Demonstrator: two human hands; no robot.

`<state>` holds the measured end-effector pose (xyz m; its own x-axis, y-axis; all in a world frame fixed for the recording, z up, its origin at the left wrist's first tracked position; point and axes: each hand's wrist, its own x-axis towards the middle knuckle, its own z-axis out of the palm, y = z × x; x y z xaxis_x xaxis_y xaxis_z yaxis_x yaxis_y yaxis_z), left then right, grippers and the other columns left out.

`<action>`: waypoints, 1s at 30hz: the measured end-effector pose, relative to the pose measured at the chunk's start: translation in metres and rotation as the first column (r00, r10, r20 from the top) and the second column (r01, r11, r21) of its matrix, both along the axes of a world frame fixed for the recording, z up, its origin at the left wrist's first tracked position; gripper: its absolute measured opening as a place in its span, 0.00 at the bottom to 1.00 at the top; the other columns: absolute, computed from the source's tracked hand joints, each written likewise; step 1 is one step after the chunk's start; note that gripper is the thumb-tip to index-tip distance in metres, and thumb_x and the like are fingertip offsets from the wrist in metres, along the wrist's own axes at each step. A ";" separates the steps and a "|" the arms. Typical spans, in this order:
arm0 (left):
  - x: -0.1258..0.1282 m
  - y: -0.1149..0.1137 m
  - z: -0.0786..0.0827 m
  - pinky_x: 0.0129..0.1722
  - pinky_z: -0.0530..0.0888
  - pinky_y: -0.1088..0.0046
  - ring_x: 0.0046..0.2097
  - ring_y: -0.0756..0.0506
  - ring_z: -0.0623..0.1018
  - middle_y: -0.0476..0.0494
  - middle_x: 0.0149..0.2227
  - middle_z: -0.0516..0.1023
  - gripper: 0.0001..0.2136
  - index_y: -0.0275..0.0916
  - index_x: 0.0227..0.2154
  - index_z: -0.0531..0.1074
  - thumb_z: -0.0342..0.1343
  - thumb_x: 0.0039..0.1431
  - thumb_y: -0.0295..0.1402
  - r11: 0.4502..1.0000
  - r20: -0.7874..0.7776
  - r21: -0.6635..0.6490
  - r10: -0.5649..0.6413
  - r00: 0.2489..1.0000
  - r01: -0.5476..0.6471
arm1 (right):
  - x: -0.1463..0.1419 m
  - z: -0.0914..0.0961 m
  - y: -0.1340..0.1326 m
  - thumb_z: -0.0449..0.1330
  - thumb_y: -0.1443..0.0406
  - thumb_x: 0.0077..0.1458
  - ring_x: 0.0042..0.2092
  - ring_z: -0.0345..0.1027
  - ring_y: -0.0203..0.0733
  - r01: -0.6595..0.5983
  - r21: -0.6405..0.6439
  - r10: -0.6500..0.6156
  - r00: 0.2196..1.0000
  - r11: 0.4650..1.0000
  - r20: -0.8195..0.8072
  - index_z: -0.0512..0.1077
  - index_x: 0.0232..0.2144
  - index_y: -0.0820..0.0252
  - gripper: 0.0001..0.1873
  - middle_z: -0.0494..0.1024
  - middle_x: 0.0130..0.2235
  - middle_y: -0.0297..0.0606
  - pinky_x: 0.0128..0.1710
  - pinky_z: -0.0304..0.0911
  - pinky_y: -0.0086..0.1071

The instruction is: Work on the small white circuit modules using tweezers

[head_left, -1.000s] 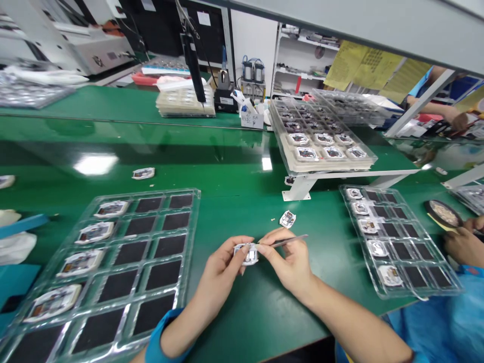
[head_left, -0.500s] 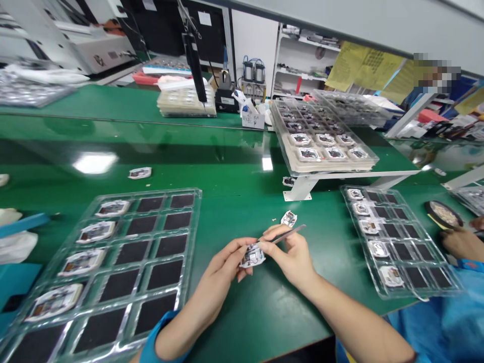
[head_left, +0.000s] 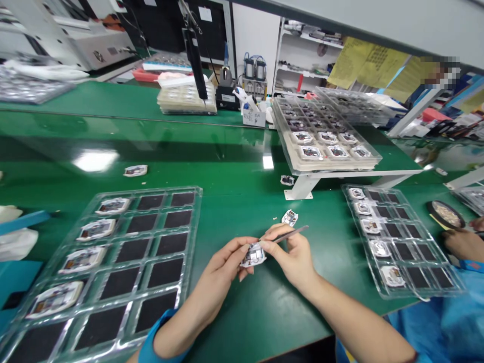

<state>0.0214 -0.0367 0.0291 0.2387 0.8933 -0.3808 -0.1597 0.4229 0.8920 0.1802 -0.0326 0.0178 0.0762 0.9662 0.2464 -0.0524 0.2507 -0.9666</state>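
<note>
My left hand [head_left: 223,267] pinches a small white-framed electronic module [head_left: 253,255] above the green table [head_left: 227,171]. My right hand [head_left: 293,257] holds metal tweezers [head_left: 290,234], with their tip at the module's top edge. Both hands meet over the table's near middle. Another loose module [head_left: 289,218] lies just beyond my right hand. A clear tray [head_left: 113,262] with several modules in its left column lies to the left. A second clear tray [head_left: 401,247], also with modules in its left column, lies to the right.
A raised stack of filled trays [head_left: 325,143] sits on a white stand at the back right. Loose modules [head_left: 135,171] lie on the table further back. Another person's hand [head_left: 463,244] works at the far right beside a small round dish [head_left: 446,214]. Equipment and trays line the back.
The module has tilted in my left hand, and the tweezers' tip has moved onto its top edge. The view has shifted slightly.
</note>
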 end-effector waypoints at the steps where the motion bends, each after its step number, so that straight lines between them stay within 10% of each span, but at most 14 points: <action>1: 0.000 0.000 0.000 0.27 0.64 0.74 0.29 0.49 0.68 0.48 0.29 0.73 0.17 0.36 0.39 0.76 0.60 0.56 0.45 1.000 0.001 -0.003 0.000 1.000 0.000 | 0.000 0.000 0.000 0.68 0.66 0.51 0.36 0.74 0.42 0.002 0.004 -0.002 1.000 1.000 -0.002 0.76 0.29 0.55 0.04 0.79 0.32 0.34 0.40 0.69 0.37; 30: -0.001 0.000 -0.004 0.30 0.68 0.72 0.30 0.48 0.71 0.48 0.31 0.76 0.11 0.38 0.42 0.74 0.56 0.59 0.35 0.983 -0.126 0.167 -0.060 0.990 0.081 | 0.001 0.000 0.004 0.68 0.63 0.47 0.32 0.72 0.39 0.041 -0.217 -0.043 0.999 0.975 -0.003 0.75 0.28 0.57 0.06 0.79 0.29 0.33 0.37 0.67 0.33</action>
<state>0.0202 -0.0365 0.0254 0.2653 0.9304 -0.2531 -0.0224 0.2684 0.9631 0.1815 -0.0289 0.0181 0.1190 0.9924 0.0309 -0.0535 0.0375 -0.9979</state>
